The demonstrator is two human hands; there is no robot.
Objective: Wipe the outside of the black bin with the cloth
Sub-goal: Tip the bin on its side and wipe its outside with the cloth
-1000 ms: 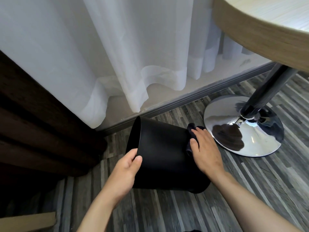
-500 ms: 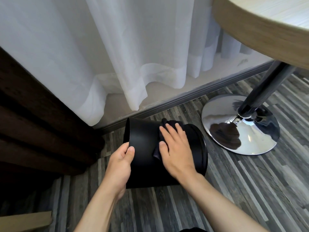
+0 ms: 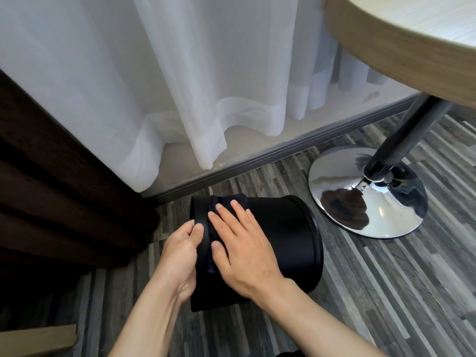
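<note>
We record the bin [image 3: 280, 243] as plain black, the cloth [image 3: 229, 202] on it very dark, near black. Floor [image 3: 386, 292]: grey plank stripes, mixed light and dark. Curtain [image 3: 180, 86] at 12 o'clock: sheer white. Table base [image 3: 342, 176] at 2 o'clock: mirror chrome. Worktop edge [image 3: 386, 55]: light wood grain.

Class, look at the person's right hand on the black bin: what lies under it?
A dark cloth lies under the right hand, pressed flat on the black bin; its edges show past the fingers. The rest of the cloth is covered by the palm.
</note>
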